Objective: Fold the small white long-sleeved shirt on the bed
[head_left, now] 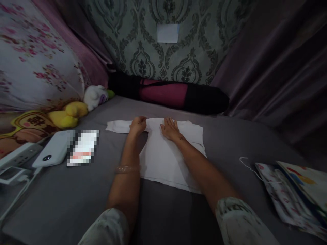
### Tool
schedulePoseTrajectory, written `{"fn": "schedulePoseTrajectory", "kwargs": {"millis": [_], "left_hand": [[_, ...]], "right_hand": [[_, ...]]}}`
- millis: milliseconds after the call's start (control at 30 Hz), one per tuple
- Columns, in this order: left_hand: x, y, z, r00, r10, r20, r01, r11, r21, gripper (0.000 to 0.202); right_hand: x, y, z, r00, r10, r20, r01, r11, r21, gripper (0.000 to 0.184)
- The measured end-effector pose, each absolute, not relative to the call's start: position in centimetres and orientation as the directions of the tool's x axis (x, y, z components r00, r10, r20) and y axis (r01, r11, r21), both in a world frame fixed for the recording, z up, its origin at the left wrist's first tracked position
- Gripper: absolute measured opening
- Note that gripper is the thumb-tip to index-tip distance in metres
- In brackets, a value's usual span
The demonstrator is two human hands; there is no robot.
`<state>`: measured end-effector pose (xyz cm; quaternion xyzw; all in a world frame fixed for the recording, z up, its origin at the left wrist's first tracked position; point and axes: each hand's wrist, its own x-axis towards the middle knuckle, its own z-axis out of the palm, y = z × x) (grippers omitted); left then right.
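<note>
A white long-sleeved shirt [163,160] lies spread on the grey bed sheet, one sleeve stretched out to the left. The fabric on its right side looks folded over the body. Where the left sleeve meets the shoulder, my left hand [138,126] is closed on the cloth with bent fingers; its fingertips are partly hidden. My right hand [170,128] rests flat on the upper part of the shirt, fingers stretched out. A clear bangle [127,169] circles my left forearm.
On the left are a blurred-out screen [83,147], a white power bank [55,149], a power strip [21,154] with cables and plush toys [71,114]. A long black-and-maroon bag [163,92] lies along the patterned wall. Folded cloths [286,197] lie at the right.
</note>
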<state>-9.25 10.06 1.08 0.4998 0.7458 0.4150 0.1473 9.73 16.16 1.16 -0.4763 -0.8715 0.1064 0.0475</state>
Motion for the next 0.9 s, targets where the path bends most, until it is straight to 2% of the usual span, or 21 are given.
{"fn": "schedulePoseTrajectory", "kwargs": {"millis": [100, 200, 333, 433, 533, 600, 667, 800, 900], "left_hand": [[-9.7, 9.4, 2.0, -0.597, 0.800, 0.060, 0.519, 0.328, 0.789, 0.030], [-9.8, 8.7, 3.2, -0.727, 0.686, 0.012, 0.447, 0.460, 0.767, 0.030], [-9.9, 7.6, 4.4, -0.851, 0.525, 0.006, 0.365, 0.584, 0.725, 0.029], [-10.0, 6.9, 4.6, -0.933, 0.357, 0.050, 0.288, 0.655, 0.698, 0.030], [-10.2, 6.4, 4.3, -0.981, 0.179, 0.079, 0.183, 0.694, 0.696, 0.032], [-10.3, 6.3, 4.0, -0.993, 0.104, 0.047, 0.107, 0.694, 0.712, 0.036], [-10.5, 6.3, 3.7, -0.998, 0.063, 0.013, 0.053, 0.682, 0.729, 0.040], [-11.3, 6.5, 2.9, -0.999, 0.042, 0.000, 0.029, 0.694, 0.719, 0.044], [-12.1, 6.7, 2.4, -1.000, 0.022, 0.006, 0.019, 0.692, 0.721, 0.047]], "right_hand": [[9.6, 16.5, 0.4, -0.527, 0.849, -0.018, 0.826, 0.508, -0.243, 0.064], [9.6, 16.7, -0.1, -0.530, 0.847, -0.022, 0.825, 0.510, -0.242, 0.064], [9.6, 16.7, -0.1, -0.531, 0.847, -0.022, 0.825, 0.511, -0.241, 0.063], [9.6, 16.8, 0.1, -0.523, 0.851, -0.042, 0.834, 0.502, -0.230, 0.063], [9.5, 17.1, 0.4, -0.516, 0.851, -0.099, 0.846, 0.487, -0.217, 0.063], [9.4, 17.2, 0.8, -0.510, 0.849, -0.135, 0.852, 0.479, -0.211, 0.062], [8.9, 17.0, 1.2, -0.519, 0.850, -0.096, 0.847, 0.496, -0.190, 0.059], [7.0, 16.2, 1.4, -0.638, 0.760, 0.128, 0.742, 0.650, -0.162, 0.048], [5.4, 15.6, 1.1, -0.710, 0.688, 0.152, 0.667, 0.726, -0.170, 0.044]]}}
